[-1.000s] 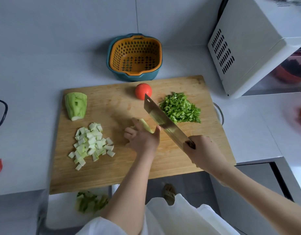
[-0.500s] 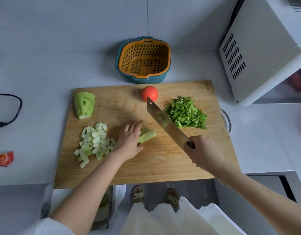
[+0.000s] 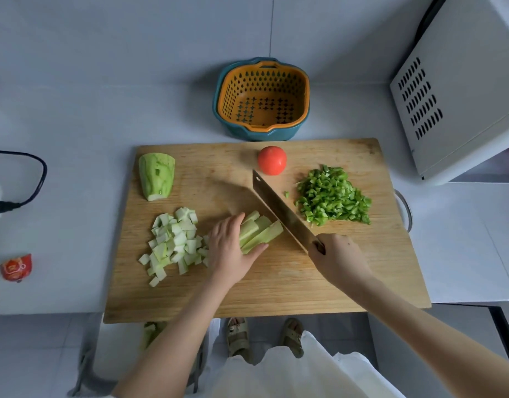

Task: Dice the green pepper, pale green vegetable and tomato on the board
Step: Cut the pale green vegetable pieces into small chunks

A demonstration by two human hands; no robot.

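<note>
Colander (image 3: 263, 70): orange, nested inside a teal bowl (image 3: 259, 134); sits on the counter (image 3: 75, 116) just behind the board's far edge; nothing seen in it.
Board (image 3: 276, 291): wooden, holds all the vegetables.
Strips (image 3: 261, 231): pale green, bundled side by side at mid-board, ends pointing toward the blade.
Left hand (image 3: 228, 249): palm down on the strips, fingers curled over their left ends, pinning them to the board.
Right hand (image 3: 338, 261): fist wrapped round the handle of the knife (image 3: 282, 211).
Knife: blade runs diagonally up-left from the fist, its edge at the right ends of the strips; whether it touches them I cannot tell.
Dice (image 3: 173, 245): pale cubes heaped just left of the left hand, touching its wrist side.
Chunk (image 3: 157, 176): uncut pale green piece, far-left corner of the board.
Tomato (image 3: 272, 160): whole, far edge, just beyond the knife tip.
Pepper (image 3: 333, 196): diced pile, right of the blade.
</note>
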